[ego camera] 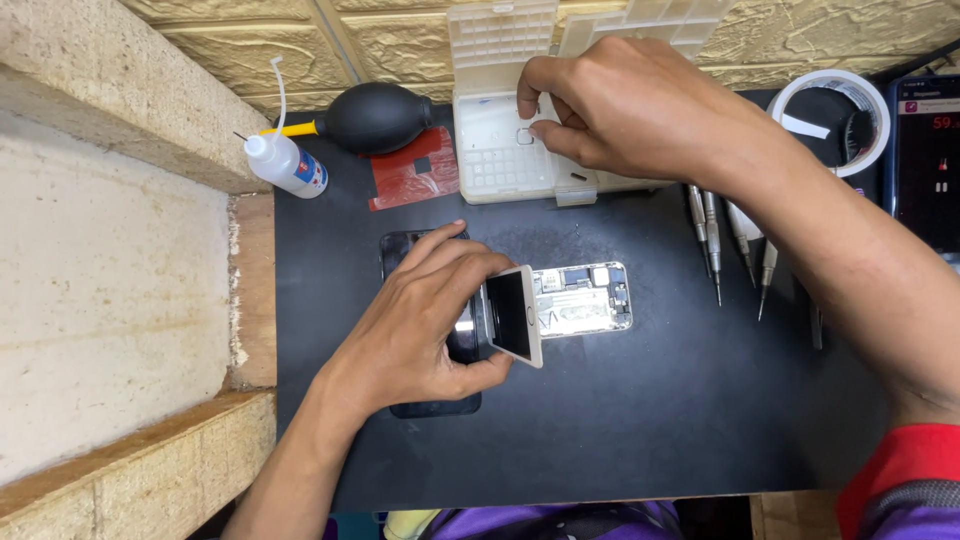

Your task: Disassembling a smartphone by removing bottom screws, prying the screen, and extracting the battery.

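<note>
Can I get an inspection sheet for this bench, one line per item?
Surface: black mat.
Job's things: opened phone, its screen panel lifted on edge; white parts tray.
Clutter: screwdrivers, black air blower, squeeze bottle, tape roll, red sheet.
Grippers: left hand holds the screen panel; right hand fingers in the parts tray.
Cables: nothing seen.
Surroundings: stone ledge, second phone.

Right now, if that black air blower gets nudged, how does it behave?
The blower lies on its side with a round bulb, so it would probably roll. It looks like soft rubber: likely light and squashy. Its yellow nozzle may make it swing round rather than roll straight.
</note>
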